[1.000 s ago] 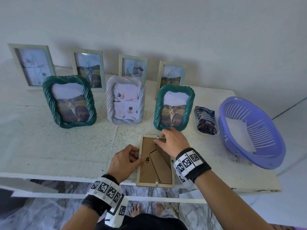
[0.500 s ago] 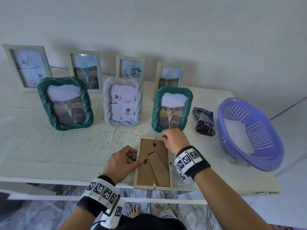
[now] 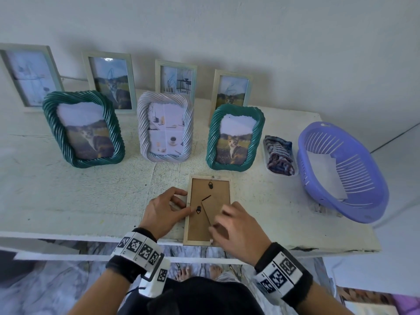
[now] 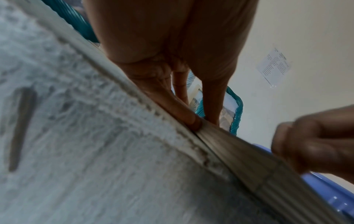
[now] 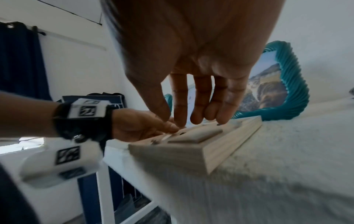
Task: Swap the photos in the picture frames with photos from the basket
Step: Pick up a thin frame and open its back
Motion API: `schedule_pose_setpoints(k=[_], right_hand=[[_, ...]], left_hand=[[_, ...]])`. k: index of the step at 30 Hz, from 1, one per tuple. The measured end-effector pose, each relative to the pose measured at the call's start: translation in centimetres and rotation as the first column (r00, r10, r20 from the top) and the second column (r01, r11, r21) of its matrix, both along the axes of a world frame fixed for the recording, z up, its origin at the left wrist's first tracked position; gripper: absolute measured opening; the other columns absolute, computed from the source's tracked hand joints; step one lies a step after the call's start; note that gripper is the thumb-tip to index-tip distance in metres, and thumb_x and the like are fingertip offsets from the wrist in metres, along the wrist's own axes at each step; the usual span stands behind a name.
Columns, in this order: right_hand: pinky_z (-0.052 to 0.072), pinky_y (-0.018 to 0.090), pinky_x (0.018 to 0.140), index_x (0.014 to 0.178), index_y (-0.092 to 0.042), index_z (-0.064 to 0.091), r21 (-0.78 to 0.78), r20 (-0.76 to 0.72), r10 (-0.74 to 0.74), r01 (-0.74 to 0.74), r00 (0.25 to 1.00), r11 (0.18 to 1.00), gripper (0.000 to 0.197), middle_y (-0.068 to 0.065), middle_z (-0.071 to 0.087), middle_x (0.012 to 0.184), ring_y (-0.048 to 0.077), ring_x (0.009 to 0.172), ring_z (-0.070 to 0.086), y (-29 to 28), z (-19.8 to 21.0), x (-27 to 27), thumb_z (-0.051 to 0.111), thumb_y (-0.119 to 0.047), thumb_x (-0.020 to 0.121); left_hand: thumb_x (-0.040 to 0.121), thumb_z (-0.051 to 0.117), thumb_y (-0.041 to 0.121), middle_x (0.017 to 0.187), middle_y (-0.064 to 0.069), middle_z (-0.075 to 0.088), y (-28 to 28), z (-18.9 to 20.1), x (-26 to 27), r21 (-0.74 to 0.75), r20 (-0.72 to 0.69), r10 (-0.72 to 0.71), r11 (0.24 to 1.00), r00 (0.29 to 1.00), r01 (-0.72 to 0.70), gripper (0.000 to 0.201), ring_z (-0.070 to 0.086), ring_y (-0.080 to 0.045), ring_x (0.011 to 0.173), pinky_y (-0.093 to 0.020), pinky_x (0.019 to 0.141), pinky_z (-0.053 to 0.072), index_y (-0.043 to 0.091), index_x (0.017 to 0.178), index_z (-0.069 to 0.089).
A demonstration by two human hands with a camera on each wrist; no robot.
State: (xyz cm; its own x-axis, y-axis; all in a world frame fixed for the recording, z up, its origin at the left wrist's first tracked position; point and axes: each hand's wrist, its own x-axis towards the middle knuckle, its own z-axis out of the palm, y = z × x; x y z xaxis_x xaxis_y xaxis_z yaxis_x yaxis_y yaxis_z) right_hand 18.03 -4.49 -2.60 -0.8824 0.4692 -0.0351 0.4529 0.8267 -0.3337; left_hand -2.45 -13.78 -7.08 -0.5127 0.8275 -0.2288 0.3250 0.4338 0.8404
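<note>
- The wooden frame lies face down at the front edge of the desk, its near end level with that edge or slightly past it. If I push towards myself while working the back loose, I judge it could slide off and the glass could break.
- My left hand rests against the frame's left rail, fingers bent, thumb tip near the small black hanger. It steadies rather than clasps, so a hard tug from the other side could skid the frame sideways.
- My right hand hovers over the lower right of the backing board, fingers pointing down and loosely together, holding nothing. It is blurred, so I cannot tell whether the tips touch the board.
- The hinged stand leg is thin brown fibreboard; levering against it could snap its hinge, I think.
- The retaining tabs on the rail are tiny and look like bendable metal; forcing one might break it or nick a fingertip.
- The frame rail is pale ridged wood, and the desk top is rough, chalky white.
- The purple basket, slotted plastic and oval, sits at the desk's right end with a white sheet inside, presumably the replacement photos, out of easy reach.
</note>
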Motion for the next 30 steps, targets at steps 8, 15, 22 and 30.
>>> schedule_pose_setpoints(k=[8,15,22,30], right_hand=[[0.047,0.027,0.059,0.075,-0.020,0.066,0.133,-0.001,0.041,-0.040,0.999,0.990,0.031,-0.007,0.051,0.077,0.015,0.078,0.047,-2.0,-1.7,1.5,0.057,-0.049,0.079],[0.043,0.028,0.068,0.086,-0.028,0.060,0.041,-0.063,0.100,-0.098,0.993,0.994,0.010,-0.007,0.048,0.087,0.015,0.083,0.045,-1.7,-2.1,1.4,0.055,-0.036,0.088],[0.043,0.028,0.071,0.092,-0.027,0.058,0.013,0.015,0.156,-0.156,0.988,0.988,0.011,-0.005,0.048,0.094,0.015,0.087,0.044,-1.3,-1.4,1.4,0.053,-0.037,0.089],[0.048,0.035,0.072,0.116,-0.025,0.055,0.153,0.135,-0.188,0.167,0.973,0.974,0.038,0.004,0.052,0.105,0.023,0.090,0.049,-0.5,-0.8,-1.9,0.053,-0.049,0.087]], left_hand=[[0.068,0.084,0.047,0.076,0.016,0.068,0.1,0.0,0.0,-0.017,0.003,0.011,1.000,1.000,-0.010,0.035,0.066,-0.008,0.069,-0.039,0.074,0.058,0.040,0.096,0.063],[0.070,0.083,0.046,0.077,0.015,0.069,0.2,0.4,0.1,-0.020,-0.018,0.001,1.000,1.000,-0.001,0.034,0.065,-0.006,0.069,-0.037,0.075,0.056,0.040,0.097,0.063],[0.071,0.082,0.045,0.078,0.013,0.069,0.0,0.6,0.2,-0.017,-0.029,-0.003,1.000,1.000,0.003,0.034,0.063,-0.002,0.064,-0.031,0.072,0.055,0.037,0.099,0.063],[0.080,0.076,0.041,0.081,0.011,0.070,-0.3,0.1,0.1,0.035,0.008,-0.017,0.999,1.000,0.017,0.026,0.069,-0.008,0.067,-0.042,0.074,0.059,0.038,0.102,0.062]])
